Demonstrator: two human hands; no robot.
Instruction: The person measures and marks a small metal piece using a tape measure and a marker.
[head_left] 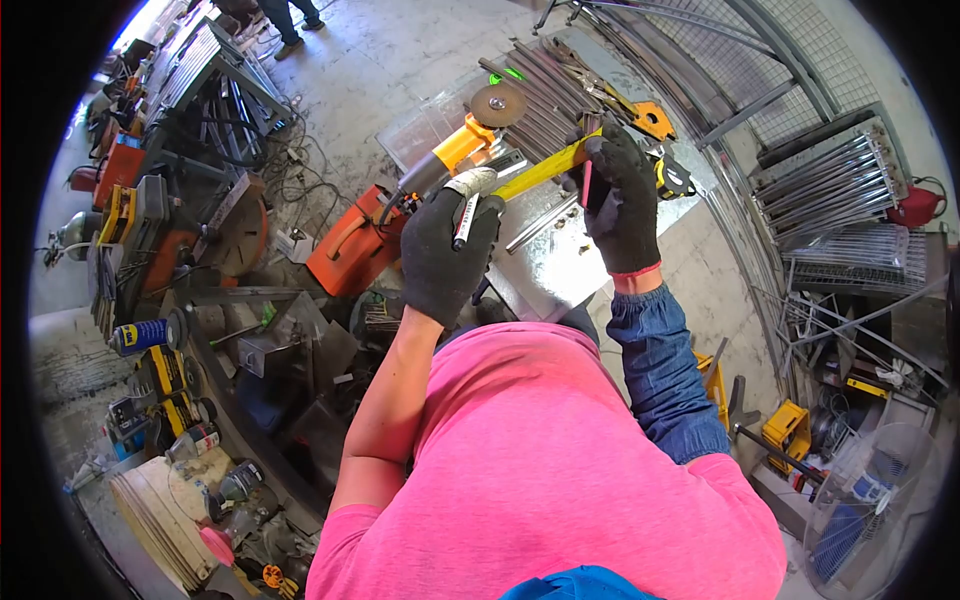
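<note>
A yellow tape measure blade [545, 170] stretches between my two gloved hands. My left hand [448, 245], in a black glove with pale fingertips, is closed with a white marker [466, 220] in it, at the blade's left end. My right hand [622, 190] is closed around the blade's other end and a dark piece with a red edge [588, 185] whose kind I cannot make out. Beside the right hand is a yellow and black tape measure case [673, 178]; whether the blade joins it is hidden. An orange angle grinder [455, 150] with a brown disc [498, 105] lies beyond my left hand.
Several steel bars [535, 105] and a yellow angle tool [653, 120] lie on the metal work surface [550, 270]. An orange metal box [350, 240] stands at the left, near cables. Metal racks [830, 190] line the right. A person's legs [290, 18] show at the far top.
</note>
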